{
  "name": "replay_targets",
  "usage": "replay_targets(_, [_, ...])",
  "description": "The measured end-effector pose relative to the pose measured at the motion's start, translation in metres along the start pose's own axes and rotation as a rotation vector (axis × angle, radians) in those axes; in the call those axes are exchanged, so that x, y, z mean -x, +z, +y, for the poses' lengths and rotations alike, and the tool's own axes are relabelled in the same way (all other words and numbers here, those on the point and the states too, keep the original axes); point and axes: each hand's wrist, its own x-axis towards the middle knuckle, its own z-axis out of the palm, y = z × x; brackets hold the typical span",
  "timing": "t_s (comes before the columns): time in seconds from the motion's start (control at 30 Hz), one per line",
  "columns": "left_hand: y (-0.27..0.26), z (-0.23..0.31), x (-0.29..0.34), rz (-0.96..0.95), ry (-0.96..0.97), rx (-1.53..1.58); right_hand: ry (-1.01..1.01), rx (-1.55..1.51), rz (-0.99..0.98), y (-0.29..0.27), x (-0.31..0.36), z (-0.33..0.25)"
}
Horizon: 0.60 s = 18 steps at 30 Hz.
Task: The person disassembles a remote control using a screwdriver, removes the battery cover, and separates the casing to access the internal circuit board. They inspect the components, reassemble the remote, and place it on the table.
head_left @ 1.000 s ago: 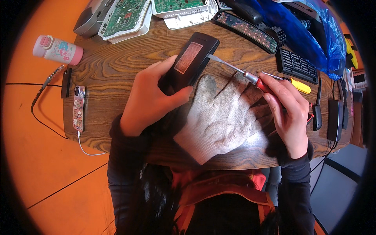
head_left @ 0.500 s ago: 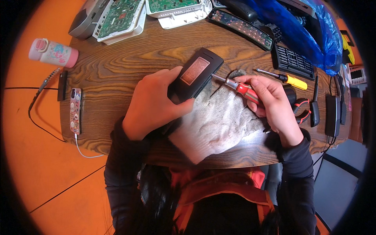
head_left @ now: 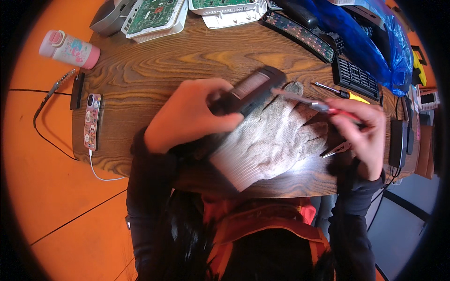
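My left hand [head_left: 192, 112] is closed around a black rectangular device [head_left: 265, 82] with a pale label on its upper face, tilted above the table. In my right hand [head_left: 363, 129] is a red-handled screwdriver [head_left: 321, 107], blurred by motion. Its shaft points left toward the device's right edge; whether the tip touches is unclear. Under both lies a dirty white knitted work glove [head_left: 269, 140], its fingers spreading to the right. A pair of pliers [head_left: 338, 150] rests beside the glove, partly hidden by my right hand.
A yellow-handled screwdriver [head_left: 358, 97] and a black bit case [head_left: 356, 77] lie behind my right hand. Opened white housings with circuit boards [head_left: 157, 14], a long button board [head_left: 300, 35] and a blue plastic bag [head_left: 396, 51] line the far edge. A phone [head_left: 92, 122] and bottle [head_left: 70, 50] sit left.
My right hand has drawn the screwdriver back to the right, away from the device's side. The device has tilted and shifted slightly right in my left hand, and the view has shifted a little.
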Motion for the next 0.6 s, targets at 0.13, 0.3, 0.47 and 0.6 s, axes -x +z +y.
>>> replay_targets(0.13, [-0.015, -0.005, -0.004, 0.091, -0.159, 0.098, 0.203, -0.239, 0.454, -0.017, -0.004, 0.01])
replay_targets(0.3, [-0.004, -0.006, -0.004, -0.005, -0.1, 0.42, 0.105, -0.626, 0.208, 0.002, -0.003, 0.025])
replay_targets(0.47, [0.008, -0.005, -0.006, -0.097, -0.093, 0.423, 0.018, -0.661, 0.283, 0.007, 0.003, 0.022])
replay_targets(0.6, [0.009, -0.005, -0.008, -0.105, -0.135, 0.397, -0.131, -0.783, 0.346, 0.01, 0.002, 0.021])
